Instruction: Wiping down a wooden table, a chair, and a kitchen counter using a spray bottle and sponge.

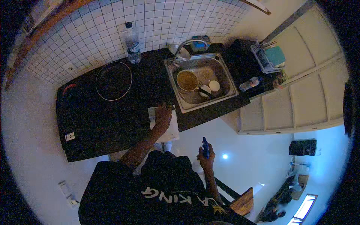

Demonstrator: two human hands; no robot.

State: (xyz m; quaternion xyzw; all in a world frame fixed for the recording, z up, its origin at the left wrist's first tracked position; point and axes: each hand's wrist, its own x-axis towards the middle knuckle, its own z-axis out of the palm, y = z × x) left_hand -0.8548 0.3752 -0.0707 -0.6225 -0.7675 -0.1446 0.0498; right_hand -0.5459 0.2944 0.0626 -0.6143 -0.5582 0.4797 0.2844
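Note:
My left hand point(163, 115) is on a white sheet, paper or cloth point(169, 133), at the front edge of the dark counter, just left of the sink. Its fingers point away from me, and whether they pinch anything is too dark to tell. The sheet's lower end reaches past the counter edge. Lower and to the right, my right hand point(207, 161) is over the floor, away from the counter. It is closed around a small dark blue object point(205, 149) with a narrow dark tip pointing up; its exact kind is unclear.
The steel sink point(185, 108) holds a pan point(187, 80) and white dishes point(214, 85) under a curved faucet point(194, 40). A round dark lid or pan point(114, 81) and a clear bottle point(133, 46) stand left. A dish rack point(260, 59) is right. People point(277, 206) are in the background.

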